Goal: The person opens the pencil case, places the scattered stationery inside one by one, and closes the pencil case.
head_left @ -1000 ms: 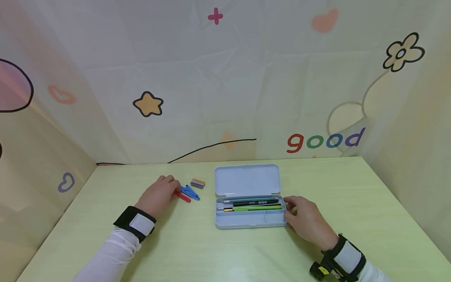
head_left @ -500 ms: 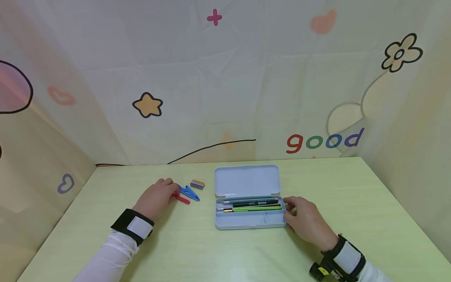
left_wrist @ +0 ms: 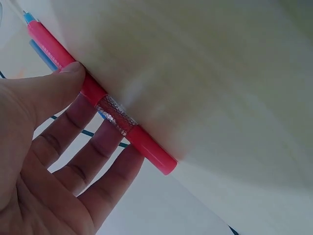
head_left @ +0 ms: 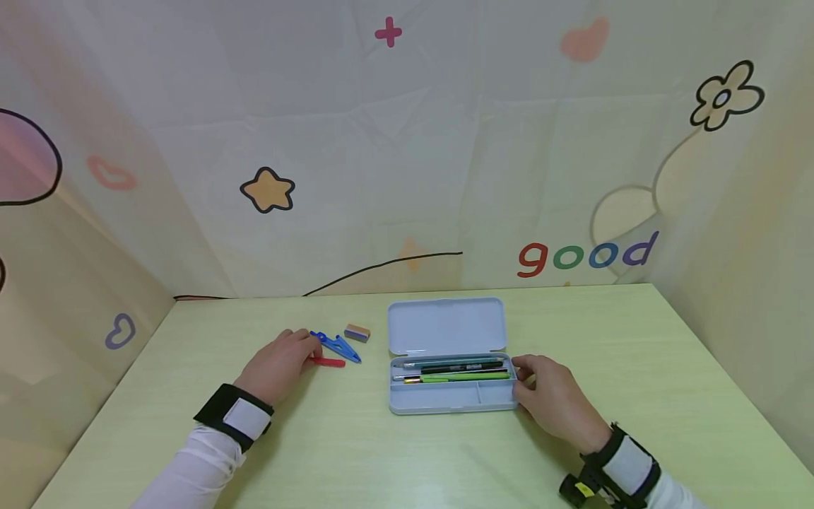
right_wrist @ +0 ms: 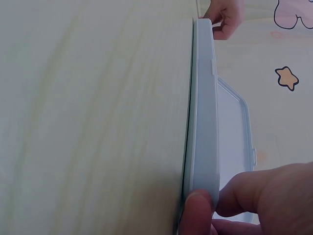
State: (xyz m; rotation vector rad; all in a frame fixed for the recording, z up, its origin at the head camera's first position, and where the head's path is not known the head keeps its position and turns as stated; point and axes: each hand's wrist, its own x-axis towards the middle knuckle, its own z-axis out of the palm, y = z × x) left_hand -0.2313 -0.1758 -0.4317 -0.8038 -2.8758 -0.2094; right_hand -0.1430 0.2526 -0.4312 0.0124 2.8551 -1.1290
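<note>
My left hand (head_left: 282, 364) pinches a red pen (left_wrist: 151, 149) between thumb and fingers, left of the case. A clear, glittery band runs round its barrel in the left wrist view. Just beyond the pen lies a blue drawing compass (head_left: 341, 347), partly hidden behind pen and hand in the left wrist view. An eraser (head_left: 357, 333) rests beyond that. The pale blue pencil case (head_left: 439, 406) lies with its lid (head_left: 447, 326) raised at the table's middle. My right hand (head_left: 553, 396) grips its right end, thumb and fingers on the corner in the right wrist view.
Inside the case several pens and pencils (head_left: 464, 376) lie side by side in the back compartment; a divider splits the front tray. The light wooden table (head_left: 356, 452) meets a printed curtain (head_left: 356, 233) at the back and both sides.
My left hand has drawn slightly left and nearer, and the red pen has swung to lie more level. More of the blue compass shows. My right hand has stayed on the case.
</note>
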